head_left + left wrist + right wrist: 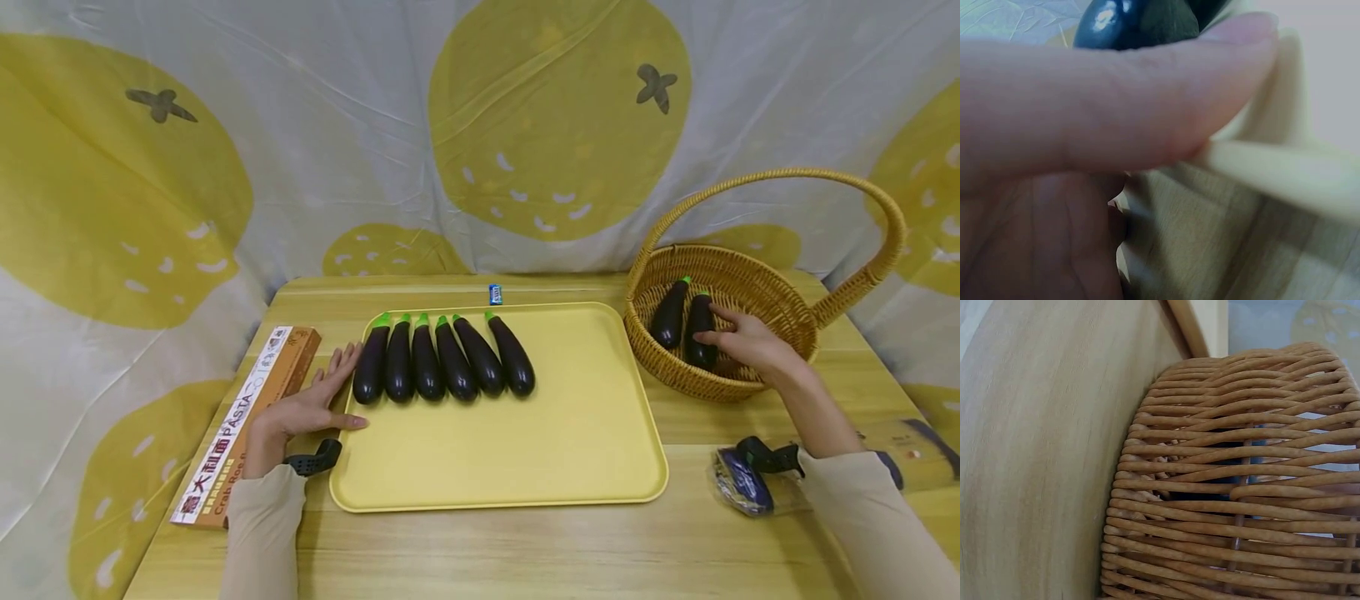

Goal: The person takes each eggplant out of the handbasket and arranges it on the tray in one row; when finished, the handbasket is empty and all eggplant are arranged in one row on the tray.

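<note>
Several dark purple eggplants (pixel 426 367) with green stem ends lie side by side on a yellow tray (pixel 495 458). My left hand (pixel 311 404) rests at the tray's left edge with fingers extended, its thumb over the rim, close to the leftmost eggplant. In the left wrist view the thumb covers much of the scene, with a glossy eggplant (pixel 1122 25) behind it. Inside the wicker basket (pixel 652 367), my right hand (pixel 750 340) grips one eggplant (pixel 700 321) between thumb and fingers. Another eggplant (pixel 670 315) lies to its left. The basket's weave (pixel 1222 519) hides that hand's fingers in the right wrist view.
A long pasta box (pixel 243 417) lies left of the tray. Behind the tray is a small blue packet (pixel 495 294). A clear and dark blue package (pixel 742 482) lies beneath the right forearm. The basket's tall handle (pixel 787 173) arches over it.
</note>
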A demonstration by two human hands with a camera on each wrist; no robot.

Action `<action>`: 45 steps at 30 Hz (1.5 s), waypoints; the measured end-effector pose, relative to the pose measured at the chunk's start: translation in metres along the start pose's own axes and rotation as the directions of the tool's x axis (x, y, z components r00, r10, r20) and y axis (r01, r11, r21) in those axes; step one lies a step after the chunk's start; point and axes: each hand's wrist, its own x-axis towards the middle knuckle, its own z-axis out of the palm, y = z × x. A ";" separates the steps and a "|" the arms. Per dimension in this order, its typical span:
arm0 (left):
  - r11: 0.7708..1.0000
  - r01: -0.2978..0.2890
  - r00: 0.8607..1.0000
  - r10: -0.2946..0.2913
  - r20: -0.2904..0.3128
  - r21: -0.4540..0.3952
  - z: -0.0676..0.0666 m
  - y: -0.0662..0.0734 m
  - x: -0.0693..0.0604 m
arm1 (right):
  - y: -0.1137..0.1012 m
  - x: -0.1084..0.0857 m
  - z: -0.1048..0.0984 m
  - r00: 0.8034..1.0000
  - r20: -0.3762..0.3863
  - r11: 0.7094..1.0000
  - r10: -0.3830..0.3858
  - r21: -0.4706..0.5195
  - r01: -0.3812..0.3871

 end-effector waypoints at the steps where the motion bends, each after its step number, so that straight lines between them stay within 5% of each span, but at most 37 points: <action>1: 1.000 0.000 1.000 0.000 -0.001 0.000 0.000 0.000 0.000 | 0.000 0.000 0.000 1.000 -0.003 1.000 -0.004 -0.018 0.004; 18: 1.000 -0.004 1.000 0.004 -0.006 0.005 -0.001 -0.001 0.000 | 0.009 -0.008 -0.011 1.000 -0.006 0.997 -0.013 -0.076 0.013; 32: 1.000 -0.001 1.000 0.001 -0.010 0.005 0.000 -0.002 0.000 | 0.001 -0.040 -0.023 0.991 -0.090 0.995 -0.096 -0.030 0.094; 40: 1.000 0.004 1.000 -0.004 -0.009 0.004 0.000 -0.001 -0.001 | -0.009 -0.062 -0.020 0.981 -0.037 0.980 -0.190 -0.070 0.187; 45: 1.000 0.004 1.000 -0.004 -0.008 0.004 0.000 0.000 -0.002 | -0.021 -0.077 -0.010 0.967 0.046 0.968 -0.252 -0.008 0.252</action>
